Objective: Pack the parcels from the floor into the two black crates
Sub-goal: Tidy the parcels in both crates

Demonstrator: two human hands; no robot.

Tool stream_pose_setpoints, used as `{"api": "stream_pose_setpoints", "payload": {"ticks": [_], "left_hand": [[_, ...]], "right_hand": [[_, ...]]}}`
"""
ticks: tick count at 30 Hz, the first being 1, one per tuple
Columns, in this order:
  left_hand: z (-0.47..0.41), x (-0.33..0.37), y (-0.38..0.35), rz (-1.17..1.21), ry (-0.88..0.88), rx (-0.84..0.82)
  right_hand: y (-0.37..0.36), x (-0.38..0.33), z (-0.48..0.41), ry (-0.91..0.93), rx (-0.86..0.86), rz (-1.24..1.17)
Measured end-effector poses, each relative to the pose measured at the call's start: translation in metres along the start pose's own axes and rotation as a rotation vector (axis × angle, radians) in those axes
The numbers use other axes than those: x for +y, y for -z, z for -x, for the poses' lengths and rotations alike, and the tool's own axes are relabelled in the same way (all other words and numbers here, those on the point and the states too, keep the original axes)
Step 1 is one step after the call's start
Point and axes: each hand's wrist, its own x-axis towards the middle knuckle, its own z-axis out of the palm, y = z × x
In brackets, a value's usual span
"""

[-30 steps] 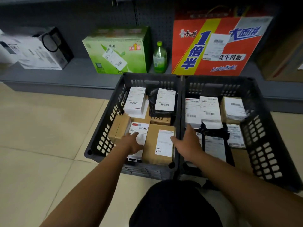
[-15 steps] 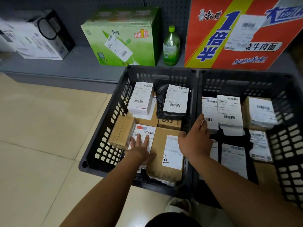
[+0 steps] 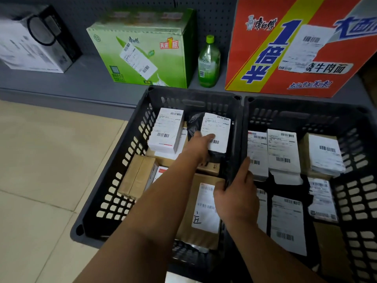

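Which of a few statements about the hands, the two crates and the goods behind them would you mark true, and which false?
1. The left hand touches the black bagged parcel in the left crate. True.
2. The right hand lifts a parcel above the right crate. False: it holds no parcel and rests on the rims where the two crates meet.
3. A green bottle stands between the green carton and the red carton. True.
4. The right crate is empty. False: several labelled parcels lie in it.
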Motion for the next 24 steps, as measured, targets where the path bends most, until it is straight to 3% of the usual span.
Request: {"api": "stream_pose_setpoints", "payload": {"ticks": [6,9,10,12,14,17,21,24], "left_hand": [[-0.011,-0.013,-0.006,-0.021,-0.070,0.035],[-0.008,-0.020,0.004,0.200,-0.091,-0.040],[-0.005,-0.022,0.011,0.337,-0.072,0.002],[-0.005,-0.034,0.024,0.478,0.056,0.243],[-0.008,-0.057,0.035,0.238,0.281,0.418],[-0.002,-0.089,0.038,0.039,0.515,0.229],[-0.001,-0.099,0.039,0.178,0.494,0.175],[0.000,-0.095,0.042,0.099,0.485,0.134]], "right_hand": [[0.001,-0.004,0.000,-0.017,0.018,0.136],[0.001,-0.004,0.000,-0.028,0.015,0.137],[0.001,-0.004,0.000,-0.027,0.014,0.132],[0.002,-0.004,0.001,-0.023,0.010,0.125],[0.001,-0.004,0.001,-0.020,0.014,0.127],[0.001,-0.005,0.001,-0.021,0.020,0.140],[0.002,-0.006,0.001,-0.014,0.018,0.131],[0.002,-0.005,0.001,-0.009,0.015,0.124]]}}
